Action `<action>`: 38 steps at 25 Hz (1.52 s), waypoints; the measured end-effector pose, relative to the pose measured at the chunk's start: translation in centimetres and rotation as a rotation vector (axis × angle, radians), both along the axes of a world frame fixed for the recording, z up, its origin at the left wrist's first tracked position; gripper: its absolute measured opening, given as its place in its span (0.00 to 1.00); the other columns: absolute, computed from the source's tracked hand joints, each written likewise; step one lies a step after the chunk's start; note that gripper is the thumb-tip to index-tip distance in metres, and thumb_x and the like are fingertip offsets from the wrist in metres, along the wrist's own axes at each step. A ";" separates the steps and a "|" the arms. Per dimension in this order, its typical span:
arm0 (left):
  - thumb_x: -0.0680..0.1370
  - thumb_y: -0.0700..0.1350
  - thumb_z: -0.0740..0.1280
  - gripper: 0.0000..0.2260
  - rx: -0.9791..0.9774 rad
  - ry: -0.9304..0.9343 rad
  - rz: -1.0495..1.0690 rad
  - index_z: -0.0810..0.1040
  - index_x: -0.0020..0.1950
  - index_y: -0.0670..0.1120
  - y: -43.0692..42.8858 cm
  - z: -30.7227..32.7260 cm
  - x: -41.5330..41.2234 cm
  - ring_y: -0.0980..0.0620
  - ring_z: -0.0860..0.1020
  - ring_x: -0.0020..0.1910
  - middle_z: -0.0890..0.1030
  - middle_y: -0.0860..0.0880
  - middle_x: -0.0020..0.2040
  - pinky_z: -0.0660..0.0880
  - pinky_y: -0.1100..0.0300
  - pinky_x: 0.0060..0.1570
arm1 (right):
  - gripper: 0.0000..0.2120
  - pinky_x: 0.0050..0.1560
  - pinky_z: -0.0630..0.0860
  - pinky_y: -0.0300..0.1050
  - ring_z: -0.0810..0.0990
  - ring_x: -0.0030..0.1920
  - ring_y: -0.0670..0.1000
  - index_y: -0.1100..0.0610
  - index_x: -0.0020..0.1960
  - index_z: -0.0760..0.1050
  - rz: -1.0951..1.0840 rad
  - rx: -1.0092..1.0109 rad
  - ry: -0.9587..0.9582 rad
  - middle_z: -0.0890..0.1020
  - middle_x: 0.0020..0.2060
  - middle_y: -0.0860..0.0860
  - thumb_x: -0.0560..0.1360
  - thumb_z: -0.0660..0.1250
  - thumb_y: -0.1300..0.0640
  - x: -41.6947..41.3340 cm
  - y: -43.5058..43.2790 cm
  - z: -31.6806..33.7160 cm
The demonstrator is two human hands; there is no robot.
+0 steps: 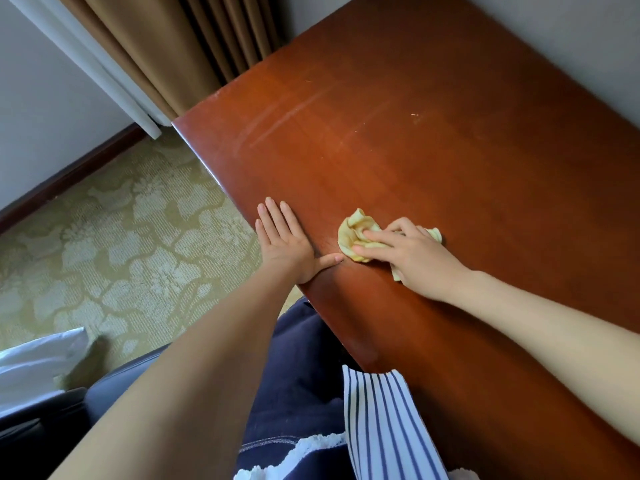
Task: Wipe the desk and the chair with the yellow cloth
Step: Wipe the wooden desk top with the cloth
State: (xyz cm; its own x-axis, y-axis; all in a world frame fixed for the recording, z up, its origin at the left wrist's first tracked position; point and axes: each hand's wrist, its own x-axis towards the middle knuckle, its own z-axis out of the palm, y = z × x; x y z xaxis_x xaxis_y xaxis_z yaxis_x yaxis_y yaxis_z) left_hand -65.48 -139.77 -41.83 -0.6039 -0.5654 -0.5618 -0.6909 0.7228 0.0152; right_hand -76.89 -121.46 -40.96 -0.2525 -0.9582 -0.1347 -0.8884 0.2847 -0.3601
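The reddish-brown wooden desk (433, 140) runs from the lower right up to the wall. A crumpled yellow cloth (355, 230) lies on it near the front edge, and my right hand (412, 254) presses down on the cloth with the fingers curled over it. My left hand (287, 242) rests flat on the desk edge just left of the cloth, fingers spread, thumb pointing at the cloth. A dark chair part (52, 407) shows at the lower left, mostly hidden by my left arm.
Brown curtains (166, 43) hang behind the desk's far left corner. Patterned green carpet (121, 237) covers the floor to the left. White fabric (34, 362) lies at the lower left. Faint streaks mark the desk's far half.
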 end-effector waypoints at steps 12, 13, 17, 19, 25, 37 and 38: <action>0.69 0.73 0.57 0.54 -0.196 0.164 -0.583 0.34 0.75 0.38 -1.4 2.4 -3.5 0.39 0.35 0.75 0.33 0.36 0.75 0.41 0.45 0.73 | 0.32 0.47 0.76 0.60 0.76 0.53 0.61 0.53 0.62 0.78 0.031 -0.062 0.113 0.78 0.61 0.54 0.62 0.72 0.76 -4.3 4.3 0.4; 0.69 0.73 0.56 0.54 -0.204 0.153 -0.649 0.34 0.75 0.38 -1.6 2.4 -4.6 0.39 0.35 0.75 0.33 0.37 0.75 0.40 0.45 0.73 | 0.31 0.49 0.75 0.61 0.75 0.53 0.61 0.54 0.62 0.77 -0.041 -0.061 0.114 0.77 0.62 0.54 0.64 0.71 0.76 -5.7 3.7 0.4; 0.69 0.73 0.58 0.54 -0.203 0.112 -0.780 0.33 0.75 0.39 -2.8 2.2 -9.1 0.39 0.35 0.75 0.32 0.38 0.75 0.40 0.43 0.72 | 0.31 0.58 0.70 0.56 0.69 0.58 0.57 0.47 0.67 0.71 -0.410 0.004 0.128 0.72 0.68 0.51 0.72 0.64 0.74 -11.9 1.5 0.3; 0.69 0.73 0.59 0.54 -0.175 0.111 -0.815 0.33 0.76 0.39 -3.6 2.3 -11.3 0.39 0.34 0.75 0.32 0.38 0.75 0.40 0.42 0.72 | 0.30 0.60 0.70 0.55 0.68 0.59 0.56 0.43 0.69 0.69 -0.571 0.062 0.100 0.69 0.69 0.51 0.75 0.60 0.71 -14.9 1.2 -0.1; 0.68 0.73 0.60 0.57 -0.028 0.115 -0.922 0.32 0.75 0.39 -4.4 2.3 -18.0 0.41 0.31 0.74 0.32 0.40 0.75 0.36 0.41 0.71 | 0.28 0.59 0.69 0.51 0.67 0.57 0.59 0.47 0.69 0.69 -1.168 0.041 0.179 0.71 0.68 0.52 0.76 0.56 0.72 -19.2 1.2 -0.5; 0.63 0.77 0.58 0.61 -0.142 0.049 -1.128 0.31 0.74 0.37 -2.3 1.1 -20.3 0.37 0.35 0.75 0.35 0.35 0.75 0.38 0.36 0.69 | 0.26 0.53 0.75 0.55 0.68 0.53 0.54 0.52 0.59 0.79 -0.758 -0.183 0.086 0.79 0.59 0.51 0.69 0.64 0.75 -0.6 3.5 -1.1; 0.63 0.77 0.58 0.61 -0.150 0.042 -1.129 0.31 0.74 0.37 -2.4 1.1 -20.4 0.37 0.36 0.75 0.35 0.34 0.75 0.38 0.36 0.70 | 0.29 0.52 0.76 0.55 0.68 0.53 0.53 0.52 0.59 0.80 -0.708 -0.177 0.077 0.79 0.59 0.50 0.67 0.66 0.77 0.7 4.2 -1.3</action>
